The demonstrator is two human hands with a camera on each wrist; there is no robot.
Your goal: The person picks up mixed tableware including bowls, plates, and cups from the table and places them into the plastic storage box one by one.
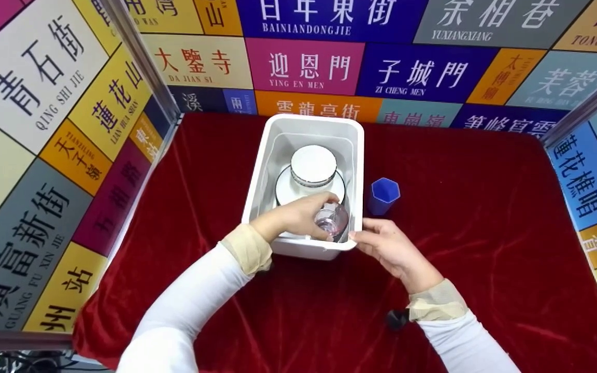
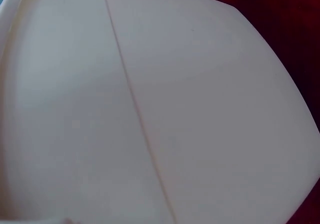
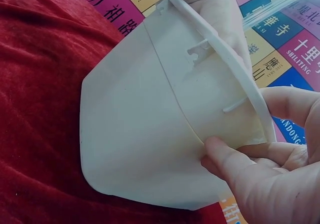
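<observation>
A white plastic bin (image 1: 309, 249) stands on the red cloth. My left hand (image 1: 301, 215) reaches over its near rim, thumb and fingers curled round a clear round glass vessel (image 1: 332, 220) inside. Behind that vessel, in the bin, sits a white round-topped object (image 1: 313, 163) on a wider white disc; its kind is unclear. At the near right corner my right hand (image 1: 394, 248) pinches the bin's rim, and the right wrist view shows the fingers (image 3: 230, 159) there. Only the bin's outer wall (image 2: 200, 109) fills most of the left wrist view.
A blue six-sided cup (image 1: 384, 194) stands on the cloth right of the bin. Red velvet cloth (image 1: 464, 207) covers the table. Walls with coloured sign panels (image 1: 303, 65) enclose the back and both sides. A small black object (image 1: 396, 319) is by the right wrist.
</observation>
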